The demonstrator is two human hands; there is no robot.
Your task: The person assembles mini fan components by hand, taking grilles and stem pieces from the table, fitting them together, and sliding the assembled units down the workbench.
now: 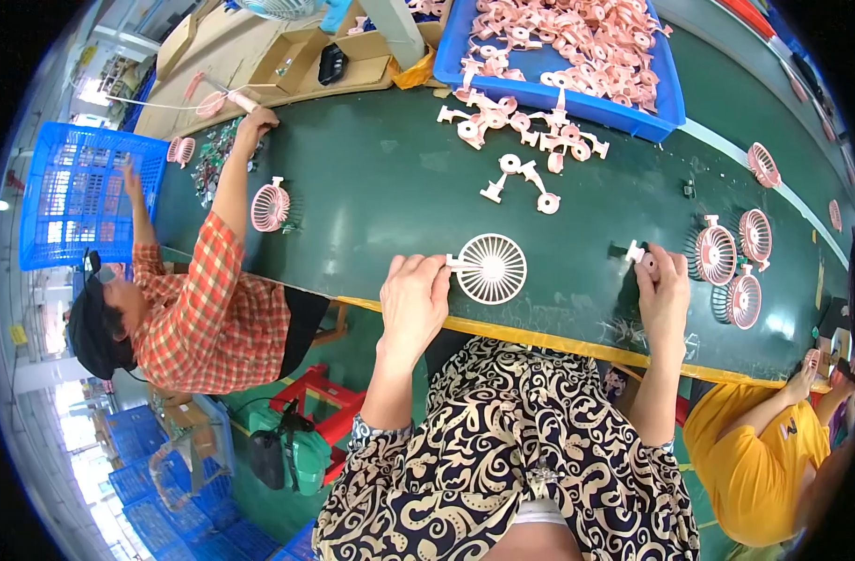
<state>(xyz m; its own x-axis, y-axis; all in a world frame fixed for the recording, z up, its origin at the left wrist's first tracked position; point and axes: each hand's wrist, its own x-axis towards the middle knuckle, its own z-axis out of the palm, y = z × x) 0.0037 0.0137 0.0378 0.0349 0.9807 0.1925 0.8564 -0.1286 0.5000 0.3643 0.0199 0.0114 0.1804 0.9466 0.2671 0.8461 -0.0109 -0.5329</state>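
My left hand (414, 292) is closed on the short stem of a round, pale pink fan guard (493, 269) with radial ribs, which lies level over the green work table (371, 196). To the right, my right hand (666, 290) pinches a small pink plastic bracket (637, 253), its end sticking out left past the fingertips. The two parts are well apart. Beyond my hands, a few loose pink brackets (530, 172) lie on the table, with a larger heap (483, 122) behind them.
A blue tray (577, 98) full of pink brackets stands at the back. Three pink fan housings (717, 254) sit to the right, another (270, 206) to the left. A co-worker in a checked shirt (217, 327) reaches over the table at left; someone in yellow (750, 458) works at right.
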